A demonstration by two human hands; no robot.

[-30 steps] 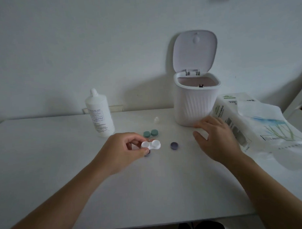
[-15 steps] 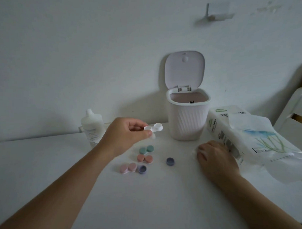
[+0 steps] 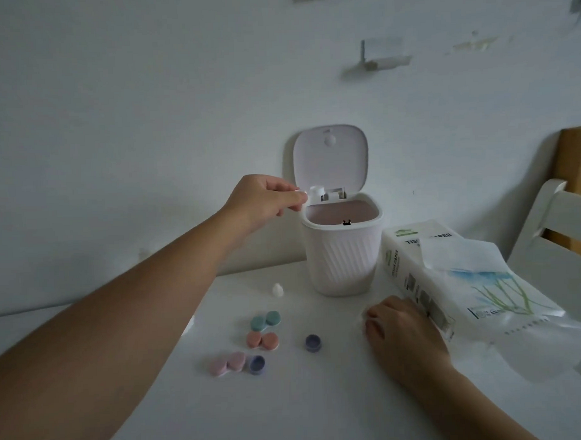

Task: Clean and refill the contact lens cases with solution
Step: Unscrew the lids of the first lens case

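My left hand (image 3: 265, 206) pinches a white uncapped lens case (image 3: 314, 190) by one end and holds it over the left rim of the small white bin (image 3: 343, 251), whose lid stands up. My right hand (image 3: 401, 331) rests on the table with fingers loosely curled, touching the tissue pack (image 3: 449, 280). On the table lie a teal case (image 3: 265, 321), an orange case (image 3: 262, 340), a pink case (image 3: 227, 363) and two loose purple caps (image 3: 256, 365) (image 3: 313, 342). My left forearm hides the solution bottle.
A small white bottle cap (image 3: 277, 289) stands on the table left of the bin. A white chair back (image 3: 553, 237) and a wooden piece stand at the right. The wall is close behind the bin.
My left hand lifted the white case off the table and carried it up and right to the bin's rim. My right hand stayed by the tissue pack, and my view tilted upward.
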